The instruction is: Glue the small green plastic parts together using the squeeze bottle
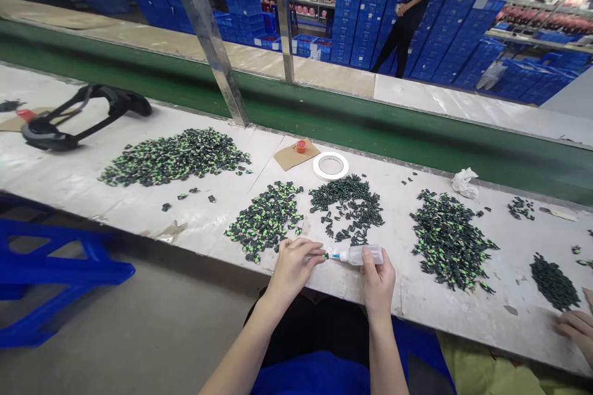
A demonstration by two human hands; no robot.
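Note:
My right hand (378, 281) is closed around a small translucent squeeze bottle (356, 255), which lies on its side in the air with its thin blue tip pointing left. My left hand (295, 261) pinches a small dark part (326, 255) right at that tip; whether the two touch I cannot tell. Just beyond my left hand is a pile of dark and green parts (266, 219). A heap of small dark pieces (347, 197) lies past the bottle, partly spread out.
A roll of white tape (330, 166) and a red cap (301, 146) on cardboard (290, 157) lie behind the piles. More piles (176, 157) (449, 237) sit left and right. A black frame (83, 114) rests far left. Another person's hand (577, 330) is at the right edge.

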